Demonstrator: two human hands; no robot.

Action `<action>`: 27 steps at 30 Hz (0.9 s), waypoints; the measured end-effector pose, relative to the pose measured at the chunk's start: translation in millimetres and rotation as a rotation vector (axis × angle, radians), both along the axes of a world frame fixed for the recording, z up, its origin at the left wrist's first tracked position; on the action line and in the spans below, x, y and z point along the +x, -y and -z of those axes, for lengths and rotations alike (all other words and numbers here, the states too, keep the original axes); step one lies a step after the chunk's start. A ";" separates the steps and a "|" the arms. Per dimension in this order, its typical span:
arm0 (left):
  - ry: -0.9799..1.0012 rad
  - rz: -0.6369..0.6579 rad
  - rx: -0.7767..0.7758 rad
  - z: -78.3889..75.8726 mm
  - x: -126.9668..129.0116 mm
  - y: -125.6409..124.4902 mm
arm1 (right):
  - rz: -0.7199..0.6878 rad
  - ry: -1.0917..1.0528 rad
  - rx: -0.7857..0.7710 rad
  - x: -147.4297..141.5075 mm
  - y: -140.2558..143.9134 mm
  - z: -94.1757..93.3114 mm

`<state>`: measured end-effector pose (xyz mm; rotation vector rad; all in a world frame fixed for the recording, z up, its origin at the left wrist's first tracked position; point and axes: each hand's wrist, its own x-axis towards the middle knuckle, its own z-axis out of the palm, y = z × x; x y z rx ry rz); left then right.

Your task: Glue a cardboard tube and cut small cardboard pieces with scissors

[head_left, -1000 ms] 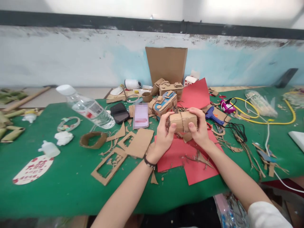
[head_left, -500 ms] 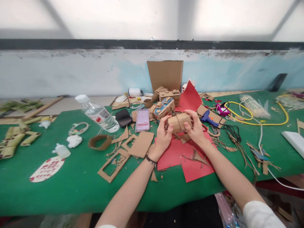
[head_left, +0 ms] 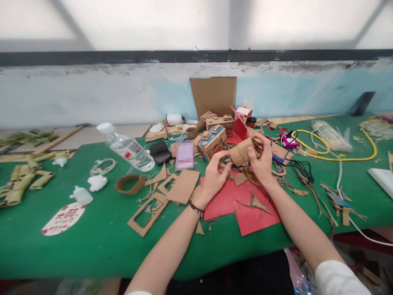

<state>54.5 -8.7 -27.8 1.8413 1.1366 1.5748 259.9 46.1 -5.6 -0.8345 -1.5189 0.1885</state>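
cardboard roll (head_left: 244,150) sits gripped in my right hand (head_left: 261,164), lifted above the red paper (head_left: 245,205) on the green table (head_left: 92,241) — its far end is covered by my fingers. my left hand (head_left: 215,177) hovers just beside it, fingers loosely curled and gripping nothing; i cannot tell whether the fingertips touch the roll. behind it a blue-trimmed cardboard model (head_left: 211,141) is partly blocked, and the phone (head_left: 184,155) screen is blurred — unreadable.

One water bottle (head_left: 127,148), two phones (head_left: 185,155) (head_left: 159,152), one glue gun (head_left: 278,157), two red paper sheets (head_left: 245,205), one cardboard ring (head_left: 130,184), two cardboard frames (head_left: 147,213), two hands (head_left: 215,178) (head_left: 262,162).
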 end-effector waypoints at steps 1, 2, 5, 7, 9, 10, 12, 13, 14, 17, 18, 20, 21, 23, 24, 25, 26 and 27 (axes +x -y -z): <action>-0.010 -0.004 0.003 -1.2 0.0 0.6 | -0.006 -0.002 -0.002 -0.4 0.3 -0.2; -0.017 -0.009 0.006 -2.3 -0.1 1.1 | -0.010 -0.002 -0.005 -0.6 0.5 -0.3; -0.026 -0.027 0.016 -4.0 0.0 1.6 | 0.008 0.001 -0.016 0.5 0.7 -1.1; -0.032 -0.034 0.016 -3.6 0.1 1.3 | 0.033 -0.016 -0.033 2.6 -0.2 -2.1; -0.043 -0.042 0.006 -2.1 0.1 0.8 | 0.044 -0.060 -0.054 4.6 -1.5 -3.1; -0.045 -0.044 -0.004 -1.0 0.0 0.6 | 0.038 -0.086 -0.064 5.1 -1.9 -3.3; -0.046 -0.029 -0.029 1.3 -0.1 0.2 | 0.006 -0.126 -0.088 4.5 -1.8 -2.9; -0.051 -0.017 -0.035 2.2 -0.2 0.1 | -0.017 -0.132 -0.102 3.3 -1.0 -2.3; -0.063 -0.008 -0.030 2.9 -0.2 0.0 | -0.044 -0.126 -0.118 1.6 0.2 -1.5; -0.133 -0.016 0.034 2.9 -0.1 0.4 | -0.116 -0.076 -0.167 -4.4 4.9 1.5; -0.152 -0.025 0.057 2.4 0.0 0.6 | -0.132 -0.066 -0.177 -6.0 6.2 2.3; -0.169 -0.040 0.082 1.5 0.1 0.9 | -0.151 -0.071 -0.189 -8.0 7.9 3.5; -0.170 -0.044 0.085 1.4 0.1 0.9 | -0.154 -0.081 -0.192 -8.3 8.2 3.7; -0.161 -0.051 0.083 1.8 -0.1 0.9 | -0.159 -0.103 -0.196 -8.2 8.2 3.4; -0.154 -0.052 0.079 2.4 -0.3 1.0 | -0.161 -0.107 -0.198 -7.9 8.0 2.9; -0.144 -0.052 0.072 3.1 -0.5 1.0 | -0.164 -0.102 -0.200 -7.6 7.8 2.2; -0.130 -0.051 0.060 3.8 -0.5 1.1 | -0.167 -0.089 -0.199 -7.5 7.7 1.4; -0.111 -0.048 0.043 4.4 -0.4 1.2 | -0.170 -0.069 -0.194 -7.5 7.7 0.6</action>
